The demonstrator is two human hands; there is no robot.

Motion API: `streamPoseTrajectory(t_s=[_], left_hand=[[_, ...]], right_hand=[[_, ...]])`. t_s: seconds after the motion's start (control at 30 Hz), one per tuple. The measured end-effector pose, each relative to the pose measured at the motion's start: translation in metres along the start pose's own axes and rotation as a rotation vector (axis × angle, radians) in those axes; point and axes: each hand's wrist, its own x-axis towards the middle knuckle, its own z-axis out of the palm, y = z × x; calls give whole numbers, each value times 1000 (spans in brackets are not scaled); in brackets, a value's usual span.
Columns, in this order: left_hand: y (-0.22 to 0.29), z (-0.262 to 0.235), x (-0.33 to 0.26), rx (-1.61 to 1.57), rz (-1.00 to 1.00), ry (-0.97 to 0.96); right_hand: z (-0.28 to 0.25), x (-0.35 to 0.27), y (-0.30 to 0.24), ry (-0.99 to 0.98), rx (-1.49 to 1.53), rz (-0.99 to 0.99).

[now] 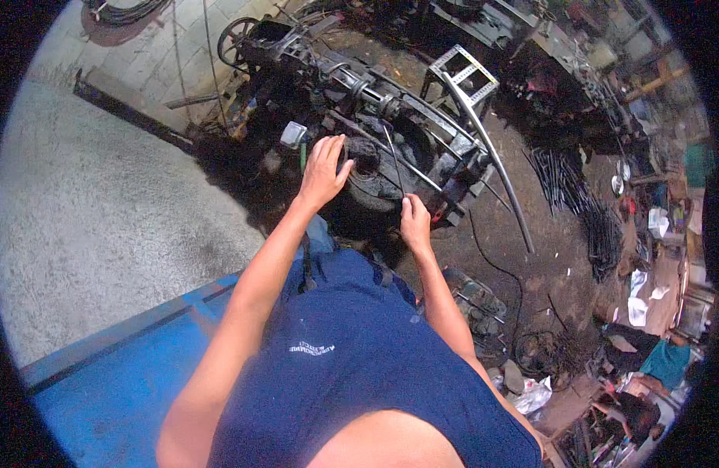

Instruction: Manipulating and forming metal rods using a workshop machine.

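A large greasy machine (367,93) with shafts and a long frame stands in front of me. My left hand (324,173) reaches to its near side, fingers stretched out and thumb apart, at a dark blackened part (363,160). Whether the fingertips press on that part I cannot tell. To the right, my right hand (415,221) is closed in a pinch on the lower end of a thin metal rod (394,160). The rod slants up and away over the machine, its far end among the dark parts.
Beyond the machine is a perforated metal frame (462,74), with a long bent pipe (496,160) curving past it. Black rods (558,187) lie piled on the floor at right. A cable (496,269) trails nearby. A blue surface (133,390) lies at lower left.
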Motion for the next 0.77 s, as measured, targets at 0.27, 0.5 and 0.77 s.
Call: streamPoseTrajectory(t_s=[0.27,0.5,0.77], left_hand=[[-37,-4,10,26,-76,9],[-96,-7,77,-38,-32,-29],[-222,-16,193,-168,127,-67]], right_hand=[[24,32,-28,-30,-40,-28],[73,88,-71,41,-37,33],[172,168,-149,107,-127,215]])
